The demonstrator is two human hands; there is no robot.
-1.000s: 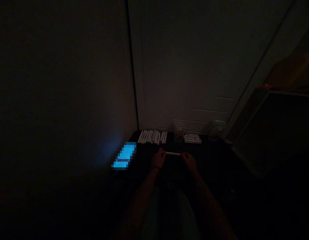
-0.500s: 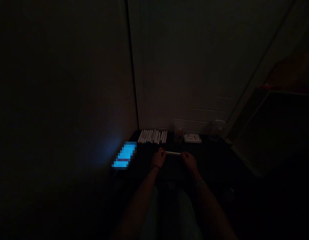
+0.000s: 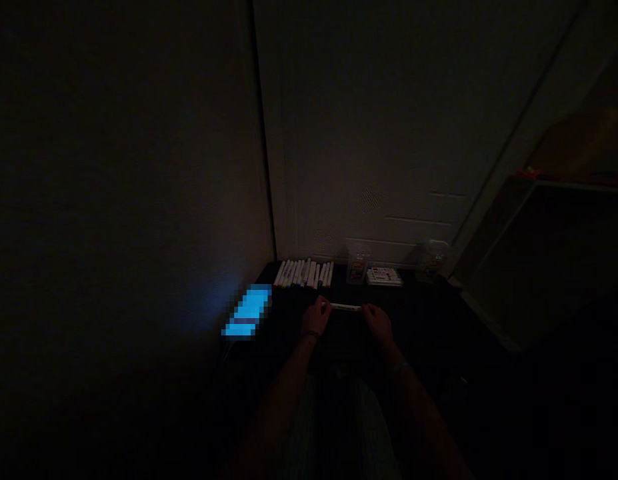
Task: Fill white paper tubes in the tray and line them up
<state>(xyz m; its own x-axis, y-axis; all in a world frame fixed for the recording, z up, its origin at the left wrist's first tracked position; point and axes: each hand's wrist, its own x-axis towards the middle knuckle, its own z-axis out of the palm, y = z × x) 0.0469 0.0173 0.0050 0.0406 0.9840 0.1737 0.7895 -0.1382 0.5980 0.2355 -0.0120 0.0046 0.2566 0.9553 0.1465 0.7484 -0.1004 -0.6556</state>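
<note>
A white marker [image 3: 345, 307] lies level between my two hands, above the dark tabletop. My left hand [image 3: 317, 317] is closed, its fingers pinching the marker's left end. At the other end, the fingers of my right hand [image 3: 377, 322] are closed on the marker too. Just beyond my left hand, a row of white markers [image 3: 303, 273] lies side by side at the back of the table. Dim light hides the marker's print and fine detail.
Behind my right hand lies a stack of white markers [image 3: 384, 276], with a clear plastic container [image 3: 357, 265] to its left and another clear container [image 3: 433, 261] to its right. A glowing blue, pixelated screen [image 3: 247, 313] rests at the table's left edge. Walls [image 3: 339, 147] rise behind and left.
Both hands keep the same hold on the marker. The view has shifted very slightly, and the back wall and containers look a little brighter.
</note>
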